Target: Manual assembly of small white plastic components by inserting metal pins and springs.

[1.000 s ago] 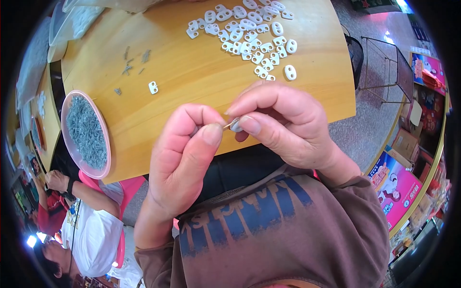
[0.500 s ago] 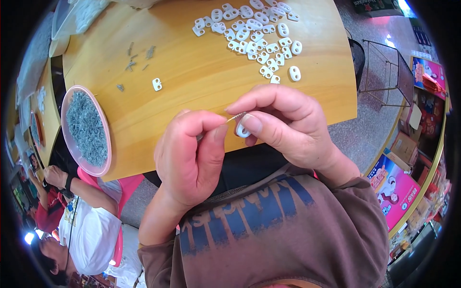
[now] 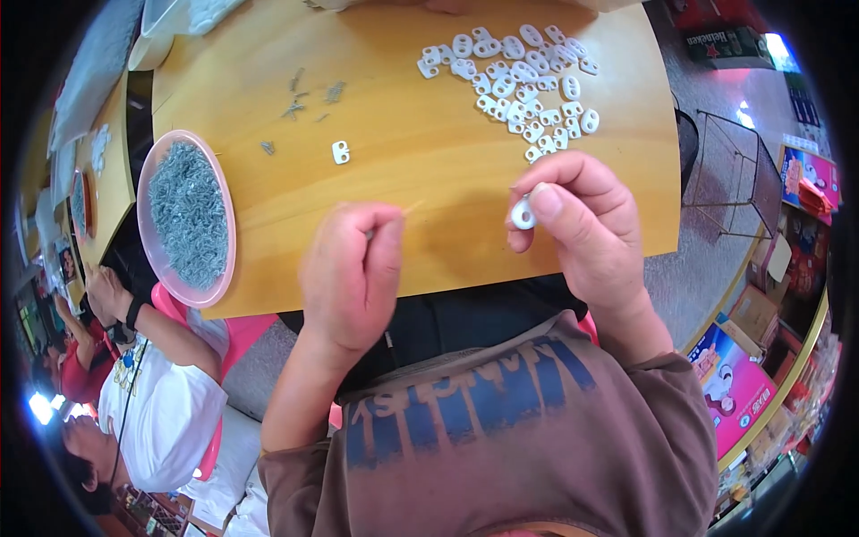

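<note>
Wooden table (image 3: 420, 170): pink bowl of small metal springs (image 3: 186, 215) at its left edge, pile of white plastic pieces (image 3: 519, 76) at far right, one stray white piece (image 3: 340, 152) mid-table. Right hand (image 3: 582, 224) pinches a white plastic piece (image 3: 523, 213) over the near edge. Left hand (image 3: 351, 273) curled, fingertips closed on something thin, apart from it. Bare wood between the hands.

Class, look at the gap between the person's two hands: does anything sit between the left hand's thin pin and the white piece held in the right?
Nothing visible does. The left hand pinches a thin pin pointing toward the white piece in the right hand; only bare wooden table shows behind the gap.
</note>
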`<action>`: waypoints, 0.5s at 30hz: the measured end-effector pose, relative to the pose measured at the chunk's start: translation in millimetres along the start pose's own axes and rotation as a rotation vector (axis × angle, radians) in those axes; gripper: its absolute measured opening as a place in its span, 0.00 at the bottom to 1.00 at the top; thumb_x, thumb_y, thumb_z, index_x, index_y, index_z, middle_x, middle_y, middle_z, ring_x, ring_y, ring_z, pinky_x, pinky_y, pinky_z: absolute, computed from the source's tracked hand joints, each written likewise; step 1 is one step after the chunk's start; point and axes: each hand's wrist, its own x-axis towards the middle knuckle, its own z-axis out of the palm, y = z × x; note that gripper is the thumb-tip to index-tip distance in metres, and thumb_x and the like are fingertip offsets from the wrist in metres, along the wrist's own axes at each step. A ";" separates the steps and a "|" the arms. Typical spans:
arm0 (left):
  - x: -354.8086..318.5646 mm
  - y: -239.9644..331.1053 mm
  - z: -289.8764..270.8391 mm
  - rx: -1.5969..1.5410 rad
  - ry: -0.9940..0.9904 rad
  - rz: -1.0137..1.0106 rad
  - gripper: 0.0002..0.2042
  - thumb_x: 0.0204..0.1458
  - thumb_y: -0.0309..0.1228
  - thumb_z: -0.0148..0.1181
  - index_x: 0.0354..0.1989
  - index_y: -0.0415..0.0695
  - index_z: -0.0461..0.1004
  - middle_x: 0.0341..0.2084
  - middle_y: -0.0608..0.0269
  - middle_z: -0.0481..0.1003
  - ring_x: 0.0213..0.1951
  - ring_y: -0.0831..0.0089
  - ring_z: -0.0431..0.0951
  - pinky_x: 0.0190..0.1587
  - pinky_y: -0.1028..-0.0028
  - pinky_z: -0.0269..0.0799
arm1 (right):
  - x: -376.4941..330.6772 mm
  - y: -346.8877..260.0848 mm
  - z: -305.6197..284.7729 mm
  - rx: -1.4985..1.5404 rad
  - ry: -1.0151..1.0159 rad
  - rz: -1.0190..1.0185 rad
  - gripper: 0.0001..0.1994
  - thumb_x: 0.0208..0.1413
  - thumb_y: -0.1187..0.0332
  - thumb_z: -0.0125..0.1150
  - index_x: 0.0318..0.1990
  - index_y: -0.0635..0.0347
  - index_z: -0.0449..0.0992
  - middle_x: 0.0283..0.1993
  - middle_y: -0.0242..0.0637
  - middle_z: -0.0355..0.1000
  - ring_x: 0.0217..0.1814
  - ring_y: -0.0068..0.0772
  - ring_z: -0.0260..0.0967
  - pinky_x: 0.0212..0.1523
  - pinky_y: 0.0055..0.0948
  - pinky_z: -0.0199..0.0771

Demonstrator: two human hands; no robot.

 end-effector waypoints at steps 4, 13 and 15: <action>-7.7 -33.1 -14.1 0.351 0.094 -0.026 0.02 0.46 0.23 0.51 0.28 0.39 0.67 0.22 0.56 0.68 0.25 0.61 0.69 0.28 0.70 0.63 | 5.3 2.2 -3.5 0.141 -0.044 0.087 0.07 0.53 0.69 0.47 0.33 0.64 0.67 0.27 0.35 0.67 0.25 0.23 0.64 0.29 0.21 0.66; 0.4 -44.8 -17.9 0.621 0.245 0.107 0.04 0.42 0.23 0.53 0.27 0.38 0.68 0.25 0.55 0.67 0.29 0.60 0.67 0.33 0.67 0.61 | 12.7 6.0 6.4 0.400 -0.036 0.305 0.07 0.54 0.68 0.46 0.33 0.62 0.66 0.28 0.36 0.66 0.23 0.22 0.64 0.24 0.22 0.66; 4.8 -42.3 -14.2 0.595 0.270 0.122 0.04 0.42 0.23 0.54 0.27 0.38 0.68 0.26 0.54 0.67 0.29 0.59 0.67 0.33 0.67 0.61 | 13.2 6.7 10.6 0.418 0.009 0.324 0.07 0.55 0.68 0.44 0.34 0.62 0.65 0.28 0.37 0.65 0.21 0.23 0.63 0.21 0.23 0.65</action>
